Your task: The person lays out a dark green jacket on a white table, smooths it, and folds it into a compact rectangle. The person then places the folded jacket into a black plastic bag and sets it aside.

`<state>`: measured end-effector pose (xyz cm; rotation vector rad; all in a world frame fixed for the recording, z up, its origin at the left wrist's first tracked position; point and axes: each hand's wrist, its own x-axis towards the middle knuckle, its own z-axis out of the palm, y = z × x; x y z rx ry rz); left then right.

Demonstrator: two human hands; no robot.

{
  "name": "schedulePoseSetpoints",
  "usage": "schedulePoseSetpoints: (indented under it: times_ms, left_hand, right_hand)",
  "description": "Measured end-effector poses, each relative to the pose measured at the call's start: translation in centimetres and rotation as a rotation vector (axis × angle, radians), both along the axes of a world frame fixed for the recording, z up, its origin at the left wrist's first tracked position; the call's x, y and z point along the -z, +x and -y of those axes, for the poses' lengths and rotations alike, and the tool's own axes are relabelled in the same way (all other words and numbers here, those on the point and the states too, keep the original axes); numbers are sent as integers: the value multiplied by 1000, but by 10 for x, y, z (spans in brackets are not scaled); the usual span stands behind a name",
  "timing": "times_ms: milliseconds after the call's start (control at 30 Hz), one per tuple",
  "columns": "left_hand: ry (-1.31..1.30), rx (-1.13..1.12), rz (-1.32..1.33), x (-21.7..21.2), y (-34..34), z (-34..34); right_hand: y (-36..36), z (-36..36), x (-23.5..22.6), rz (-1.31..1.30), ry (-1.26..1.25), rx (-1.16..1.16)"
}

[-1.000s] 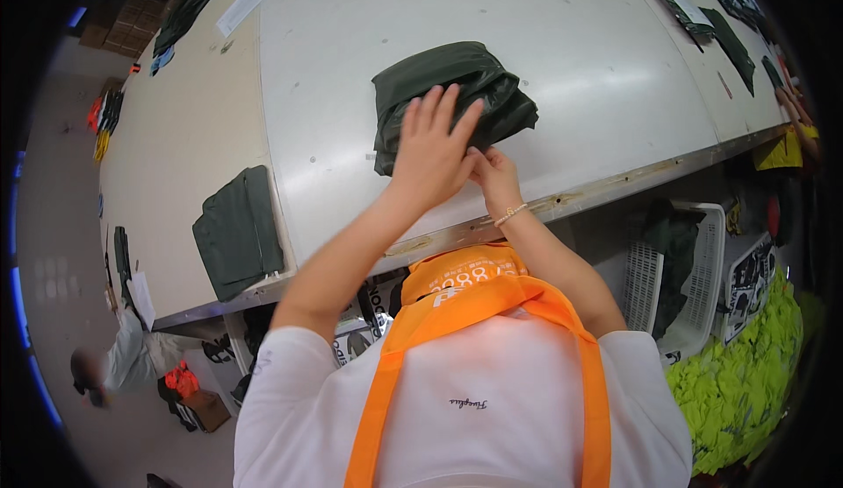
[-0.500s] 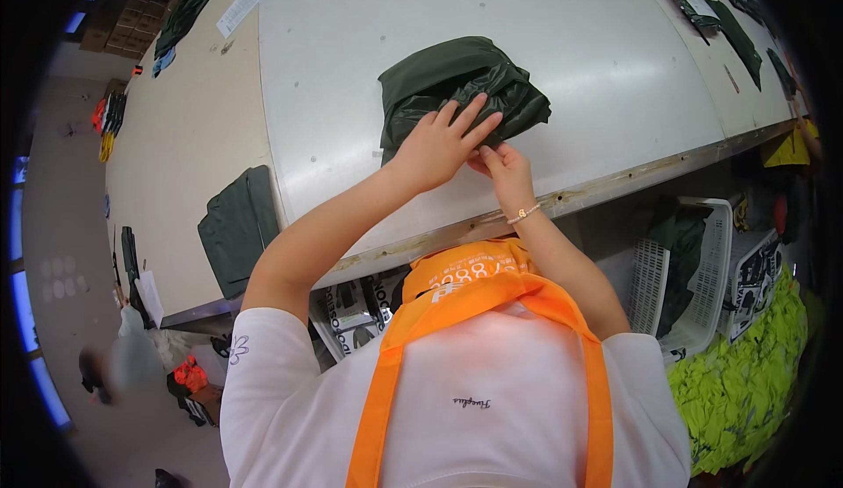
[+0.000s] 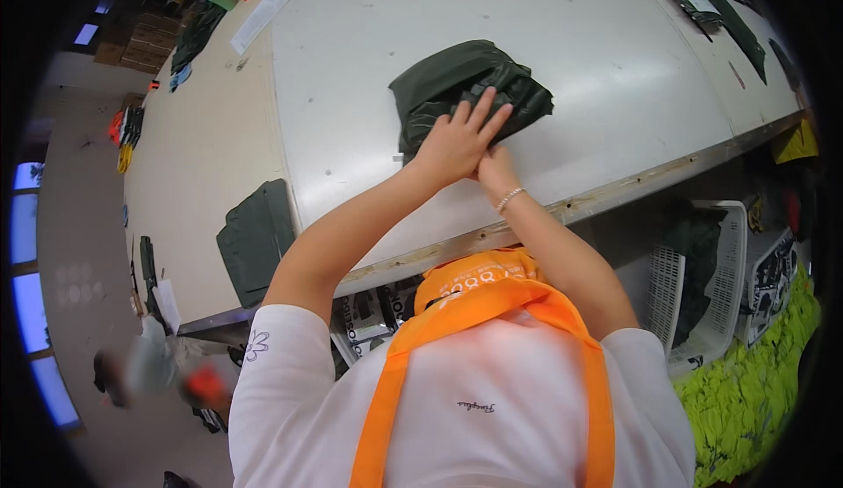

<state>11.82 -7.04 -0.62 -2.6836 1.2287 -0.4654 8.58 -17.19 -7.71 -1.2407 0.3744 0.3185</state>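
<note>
A dark green folded bundle of shiny coated fabric (image 3: 439,80) lies on the pale table. My left hand (image 3: 461,141) presses flat on its near side, fingers spread over the creased, glossy part. Close beneath it, my right hand (image 3: 498,170) is at the bundle's near edge. Its fingers are hidden under my left hand, so whether they grip the fabric cannot be seen. A beaded bracelet (image 3: 509,198) circles my right wrist.
Another folded dark green piece (image 3: 257,242) lies on the table at the left. A paper sheet (image 3: 259,23) is at the far left. Below the table's wooden edge (image 3: 615,197), a white basket (image 3: 724,277) holds dark fabric, beside a yellow-green fabric heap (image 3: 746,391).
My right hand has slid further under my left, and its fingers, seen pinching the fabric edge before, are now hidden. My left hand has barely moved. The whole view has shifted slightly.
</note>
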Motion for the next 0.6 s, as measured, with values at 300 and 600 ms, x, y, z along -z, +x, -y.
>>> schedulePoseSetpoints:
  times_ms: [300,600]
  left_hand:
    - [88,108,3,8,4,0]
    - [-302,-148,-568,-8,11,45]
  right_hand:
    - [-31,14,-21,-97,110,-17]
    - [-34,77,-29,655,-1237,237]
